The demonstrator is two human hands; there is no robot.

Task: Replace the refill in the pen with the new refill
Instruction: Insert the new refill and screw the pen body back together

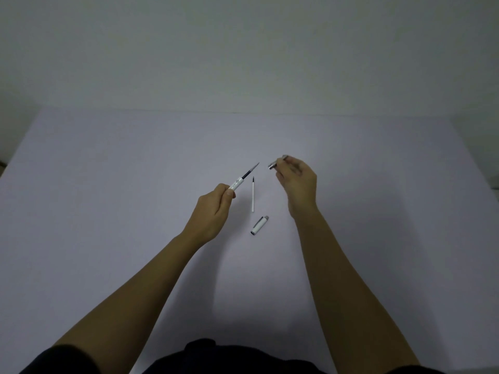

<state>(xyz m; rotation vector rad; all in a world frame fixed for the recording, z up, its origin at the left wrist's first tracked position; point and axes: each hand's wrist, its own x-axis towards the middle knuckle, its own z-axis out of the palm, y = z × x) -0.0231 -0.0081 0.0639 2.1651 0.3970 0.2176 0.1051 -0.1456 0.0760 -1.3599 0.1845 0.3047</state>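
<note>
My left hand [213,211] grips the white pen barrel [236,184], which tilts up to the right. A dark refill [250,171] sticks out of the barrel's open end. My right hand [299,184] pinches the silver tip section [274,165] of the pen, held apart from the barrel, a little to its right. Between my hands a thin white refill [253,197] with a dark tip lies on the table. The white pen cap [259,225] with a silver end lies just below that refill.
The pale table [108,171] runs to a far edge against a plain grey wall [243,49]. Dark clothing [216,357] fills the bottom of the view.
</note>
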